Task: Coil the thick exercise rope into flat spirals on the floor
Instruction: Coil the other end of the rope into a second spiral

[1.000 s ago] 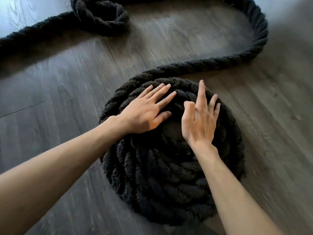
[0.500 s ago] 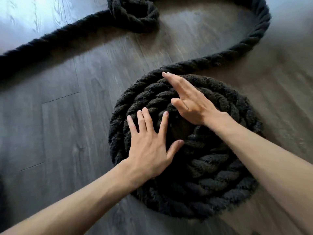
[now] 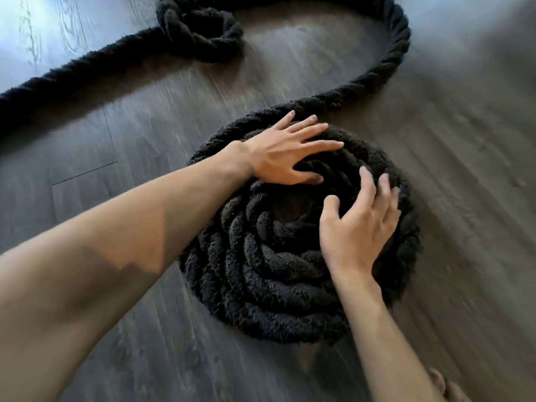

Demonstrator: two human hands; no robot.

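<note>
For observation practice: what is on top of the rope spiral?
The left hand rests flat on its far turns, right hand nearer; rope beneath both palms is hidden.

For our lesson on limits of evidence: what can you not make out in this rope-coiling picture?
- Head view: the rope's inner end in the spiral, partly under the left hand and right hand.
- Head view: the far end of the loose rope, cut off by the left edge.
- Head view: the small bundle, clipped by the top edge.
- Head view: toes, blurred, cut by the corner.
</note>
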